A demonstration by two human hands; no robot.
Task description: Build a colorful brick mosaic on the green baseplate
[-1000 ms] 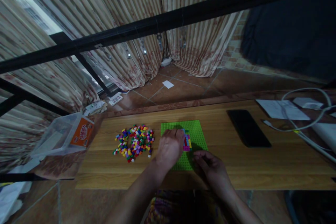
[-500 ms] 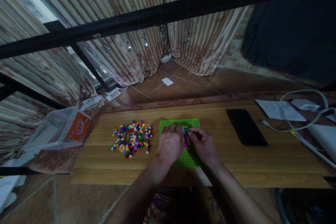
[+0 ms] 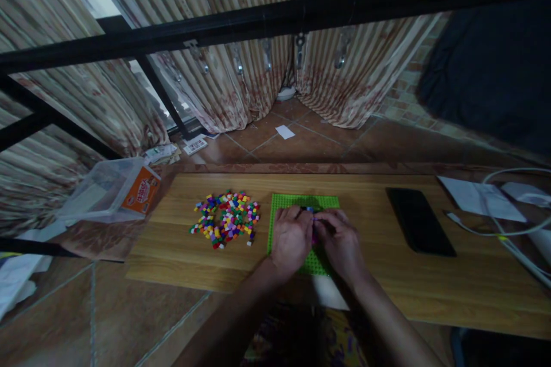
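A green studded baseplate (image 3: 317,264) lies on the wooden table under both hands. My left hand (image 3: 291,239) is on its left half, fingers curled and closed around small building bricks (image 3: 316,233) at the plate's middle. From the right, my right hand (image 3: 342,239) meets it, thumb and forefinger pinched at a small purple brick (image 3: 315,218). The fingers cover most of these bricks, so their arrangement is hidden. To the left lies a loose pile of small multicoloured bricks (image 3: 232,219), with a bare gap in its middle.
A black phone-like slab (image 3: 419,221) lies on the table (image 3: 365,281) to the right. Beyond it are white cables (image 3: 473,229) and a paper sheet (image 3: 480,198). A clear plastic box (image 3: 107,189) with an orange label stands off the table's left end. A black rail (image 3: 258,22) crosses in front of curtains.
The whole view has shifted, so the table appears farther right. My hands stay over the baseplate, and their fingertips have drawn closer together, covering more of the bricks.
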